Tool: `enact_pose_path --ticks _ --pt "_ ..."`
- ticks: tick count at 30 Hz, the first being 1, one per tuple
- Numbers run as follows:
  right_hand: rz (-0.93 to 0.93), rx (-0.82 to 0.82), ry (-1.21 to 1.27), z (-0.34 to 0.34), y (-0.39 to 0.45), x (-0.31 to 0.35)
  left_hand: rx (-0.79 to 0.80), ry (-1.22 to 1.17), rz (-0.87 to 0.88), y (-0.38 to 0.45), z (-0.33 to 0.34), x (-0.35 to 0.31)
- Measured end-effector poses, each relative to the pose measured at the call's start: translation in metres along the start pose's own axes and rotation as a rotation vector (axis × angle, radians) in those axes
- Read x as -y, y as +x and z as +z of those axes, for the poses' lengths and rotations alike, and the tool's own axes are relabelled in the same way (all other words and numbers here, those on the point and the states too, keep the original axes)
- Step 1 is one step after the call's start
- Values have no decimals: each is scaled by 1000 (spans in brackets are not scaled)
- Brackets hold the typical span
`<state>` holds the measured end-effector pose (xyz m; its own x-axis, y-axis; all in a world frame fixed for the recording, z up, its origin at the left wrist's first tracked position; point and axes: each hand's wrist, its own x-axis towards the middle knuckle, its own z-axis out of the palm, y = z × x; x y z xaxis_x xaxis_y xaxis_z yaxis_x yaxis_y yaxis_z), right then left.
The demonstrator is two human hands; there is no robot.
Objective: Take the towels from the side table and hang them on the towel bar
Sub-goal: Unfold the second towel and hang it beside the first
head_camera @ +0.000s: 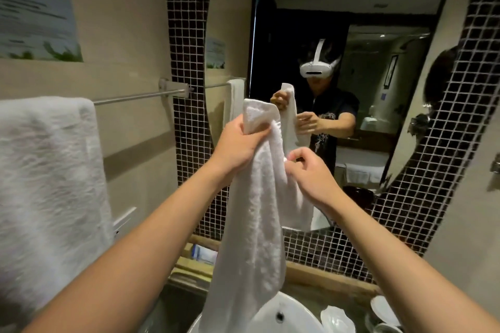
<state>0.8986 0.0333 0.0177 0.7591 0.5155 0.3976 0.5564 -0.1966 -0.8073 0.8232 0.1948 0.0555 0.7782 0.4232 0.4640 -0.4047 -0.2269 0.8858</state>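
Note:
A white hand towel (pixel 254 219) hangs in front of me over the sink. My left hand (pixel 240 140) grips its folded top end, raised near chest height. My right hand (pixel 311 173) pinches the towel's right edge a little lower. The metal towel bar (pixel 140 96) runs along the left wall, to the left of my left hand. A large white towel (pixel 51 170) is draped over the bar's left part; the bar's right stretch is bare.
A white basin (pixel 286 313) sits below the hanging towel. Small toiletry packets (pixel 203 254) lie on the counter's back ledge. A big mirror (pixel 351 35) with dark mosaic tile around it faces me. A notice (pixel 35 16) is fixed on the left wall.

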Motion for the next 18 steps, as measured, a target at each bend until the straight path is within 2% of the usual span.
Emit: enact_pose_path --ticks 6,11,14,18 --pt "12 315 -217 20 -22 -24 -172 -127 -147 4 -1 -14" --pt "2 388 -159 30 -24 -34 -186 -106 -112 -4 1 -35" --pt "30 178 -88 20 -12 -38 -280 -101 -159 -5 -10 -41" --pt "104 -142 248 -15 8 -21 -449 -123 -227 -5 -33 -41"
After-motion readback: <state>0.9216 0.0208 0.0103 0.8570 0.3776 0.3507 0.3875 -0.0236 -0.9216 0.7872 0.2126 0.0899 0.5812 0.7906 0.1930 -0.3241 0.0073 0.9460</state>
